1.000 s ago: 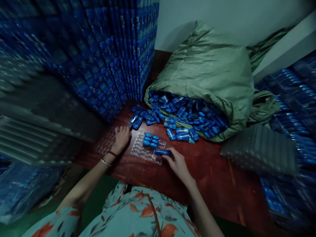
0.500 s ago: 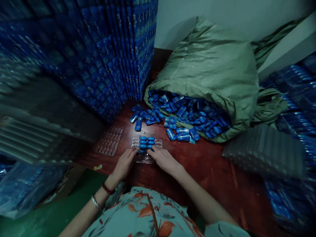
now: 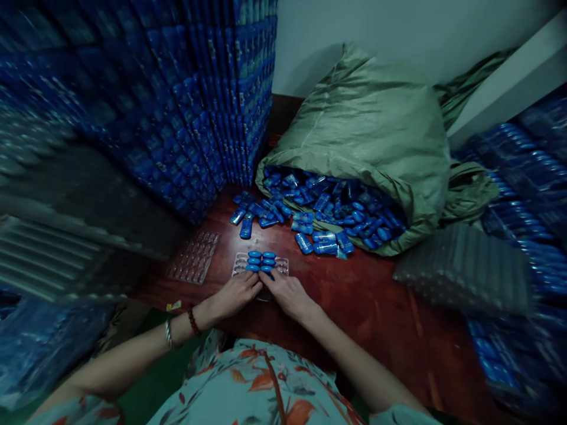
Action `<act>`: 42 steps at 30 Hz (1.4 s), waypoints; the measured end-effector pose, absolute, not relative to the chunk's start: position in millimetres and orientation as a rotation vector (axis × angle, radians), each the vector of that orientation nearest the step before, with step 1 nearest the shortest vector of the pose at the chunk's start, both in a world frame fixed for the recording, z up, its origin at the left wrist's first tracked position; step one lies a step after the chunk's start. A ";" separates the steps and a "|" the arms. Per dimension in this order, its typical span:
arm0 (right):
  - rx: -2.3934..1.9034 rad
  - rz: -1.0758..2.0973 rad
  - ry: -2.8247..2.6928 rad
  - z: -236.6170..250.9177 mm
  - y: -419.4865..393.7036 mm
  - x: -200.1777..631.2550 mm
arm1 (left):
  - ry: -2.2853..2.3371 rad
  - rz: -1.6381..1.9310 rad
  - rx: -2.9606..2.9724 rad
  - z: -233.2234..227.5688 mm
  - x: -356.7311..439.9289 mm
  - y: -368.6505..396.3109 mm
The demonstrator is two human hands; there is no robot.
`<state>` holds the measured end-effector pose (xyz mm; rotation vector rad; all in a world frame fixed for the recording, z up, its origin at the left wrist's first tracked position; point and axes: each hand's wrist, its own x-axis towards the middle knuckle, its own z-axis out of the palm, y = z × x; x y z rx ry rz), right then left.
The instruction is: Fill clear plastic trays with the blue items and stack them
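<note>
Clear blister tray (image 3: 282, 265) lying flat on the red-brown table (image 3: 376, 301), just below the middle of the frame, its upper rows filled with blue capsules (image 3: 261, 261) in two short columns. Left hand (image 3: 234, 293) and right hand (image 3: 286, 293) side by side over the tray's lower edge, fingertips meeting at the lowest capsules; fingers curled down onto the tray, though whether either hand pinches a capsule cannot be told. Red bead bracelet (image 3: 193, 320) and a metal bangle (image 3: 169, 333) on the left wrist.

Second empty tray (image 3: 194, 257) left of the first, apart from it. Loose blue packets (image 3: 266, 211) scattered above the tray, spilling from the open mouth of a green sack (image 3: 376, 130) lying on its side in the upper right. Tall wall of stacked blue packs (image 3: 177, 100) filling the upper left. Pile of clear trays (image 3: 465, 268) at right of the table, blurred. Floral sleeve and shirt (image 3: 266, 383) along the bottom edge
</note>
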<state>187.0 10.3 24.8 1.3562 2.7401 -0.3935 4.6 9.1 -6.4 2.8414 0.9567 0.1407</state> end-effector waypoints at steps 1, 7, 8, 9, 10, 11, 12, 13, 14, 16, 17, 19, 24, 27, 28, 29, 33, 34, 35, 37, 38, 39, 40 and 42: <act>1.399 -0.386 2.788 18.6 7.4 193.0 | 0.950 0.150 2.865 -8.1 2.5 9.3; 2.268 -0.230 2.583 -13.1 28.9 245.2 | 1.029 0.654 2.925 -22.3 -18.8 19.9; 2.382 -0.172 2.428 -14.7 40.5 250.1 | 1.148 0.757 2.860 -23.2 -19.2 30.2; 2.428 -0.131 2.292 -15.2 52.9 252.4 | 1.312 0.835 2.758 -23.5 -17.6 43.6; 2.438 -0.113 2.183 -14.8 65.1 251.9 | 1.545 0.853 2.594 -23.3 -14.3 59.4; 2.432 -0.130 2.109 -13.9 76.1 249.1 | 1.794 0.805 2.390 -22.8 -9.6 76.5; 2.421 -0.175 2.072 -12.7 84.9 244.6 | 1.976 0.699 2.210 -22.2 -4.1 93.7; 2.413 -0.236 2.061 -11.7 90.8 239.5 | 2.065 0.571 2.078 -21.8 1.8 109.4; 2.407 -0.296 2.068 -11.0 93.6 235.1 | 2.098 0.470 1.990 -21.5 7.4 122.8; 2.403 -0.375 2.094 -11.5 89.4 231.8 | 2.056 0.366 1.942 -21.6 15.5 138.9; 2.420 -0.423 2.124 -12.5 82.7 234.1 | 2.016 0.367 1.953 -22.0 16.9 141.0; 2.486 -0.642 2.242 -14.8 61.6 245.2 | 1.955 0.399 1.983 -22.8 12.5 133.2; 2.340 -1.440 2.515 -8.1 -4.7 267.2 | 1.773 0.888 1.954 -19.4 -29.9 61.4; 2.124 -1.394 2.726 -1.7 -22.6 252.6 | 1.730 1.137 1.905 -13.4 -45.7 7.2; 2.042 -1.337 2.815 -1.6 -23.3 244.9 | 1.709 1.150 1.920 -11.9 -45.6 -8.2; 1.976 -1.252 2.891 -2.7 -22.3 237.2 | 1.676 1.139 1.944 -11.1 -43.1 -21.3; 1.790 -0.736 3.034 -11.9 -13.6 217.3 | 1.523 0.987 2.080 -17.3 -23.0 -46.1; 1.734 -0.639 3.045 -13.1 -12.6 215.8 | 1.494 0.936 2.146 -20.5 -18.9 -46.3; 1.671 -0.571 3.051 -13.0 -12.4 215.1 | 1.471 0.891 2.225 -23.5 -15.8 -44.7; 1.571 -0.508 3.032 -9.3 -13.5 213.7 | 1.433 0.805 2.394 -27.9 -12.3 -37.9; 1.542 -0.498 3.003 -6.1 -14.2 211.9 | 1.414 0.763 2.466 -28.6 -11.1 -33.4; 1.527 -0.487 2.967 -2.3 -14.7 209.0 | 1.391 0.721 2.526 -28.1 -9.9 -28.4; 1.523 -0.469 2.925 1.4 -14.9 205.0 | 1.359 0.669 2.575 -26.6 -8.4 -23.4; 1.544 -0.408 2.833 7.8 -14.2 195.0 | 1.265 0.537 2.648 -21.1 -4.3 -14.6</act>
